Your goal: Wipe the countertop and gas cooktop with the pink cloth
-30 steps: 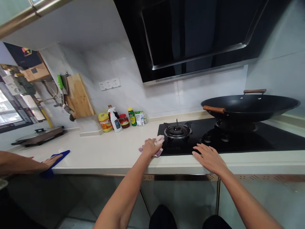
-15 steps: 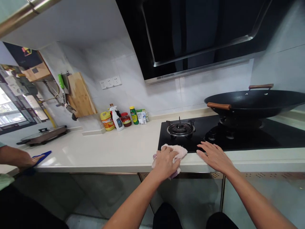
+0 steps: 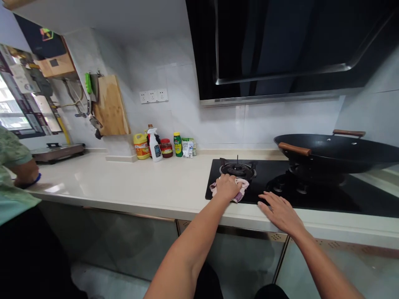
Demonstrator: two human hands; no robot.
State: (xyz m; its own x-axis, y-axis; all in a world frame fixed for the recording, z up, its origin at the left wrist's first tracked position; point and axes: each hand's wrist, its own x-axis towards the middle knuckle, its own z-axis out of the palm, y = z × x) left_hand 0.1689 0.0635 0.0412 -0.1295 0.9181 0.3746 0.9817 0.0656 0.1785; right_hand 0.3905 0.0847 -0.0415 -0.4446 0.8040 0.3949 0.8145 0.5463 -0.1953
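Note:
My left hand (image 3: 228, 186) presses a pink and white cloth (image 3: 242, 191) onto the front left of the black gas stove (image 3: 262, 171). The cloth is bunched under my fingers, just in front of the left burner (image 3: 238, 167). To the right, my right hand (image 3: 282, 211) rests with fingers spread at the stove's front edge and the counter, holding nothing. Two control knobs (image 3: 301, 188) lie just beyond its fingertips. Behind them, a large black wok (image 3: 339, 154) with wooden handles sits over the right burner.
A range hood (image 3: 280, 45) overhangs the stove. Along the wall stand a white spray bottle (image 3: 155, 145), a yellow jug (image 3: 141, 146), a red-lidded jar (image 3: 166, 148) and a green bottle (image 3: 177, 144). Another person (image 3: 15, 170) stands at the left of the white counter (image 3: 149, 182).
My left hand has pushed the cloth from the counter's front edge forward onto the stove. My right hand stays by the stove's edge. The view has shifted, and the other person has moved further in.

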